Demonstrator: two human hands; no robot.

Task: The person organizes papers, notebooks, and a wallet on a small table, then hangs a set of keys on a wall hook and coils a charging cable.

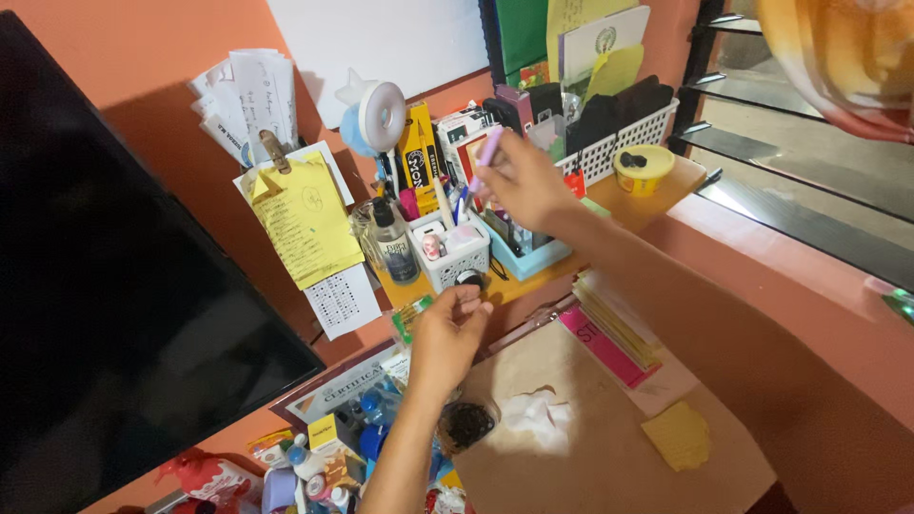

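A flat brown cardboard sheet point(609, 428) lies nearest. Above it, a small dark round cap point(469, 279) is pinched closed by the left hand point(447, 333). A lilac marker pen point(486, 152) is gripped by the right hand point(522, 181) over the white slotted organiser basket point(457, 252); a steady, upright hold would serve best.

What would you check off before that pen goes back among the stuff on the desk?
1. Pen held firmly in right hand: ok.
2. Pen's cap on: cannot tell.
3. Left hand out of the way, low near the white basket: ok.
4. What the left hand's fingers pinch: cannot tell, too small.
5. Free slot in the blue holder: cannot tell, it looks crowded.
6. Small bottle beside the basket upright: ok.
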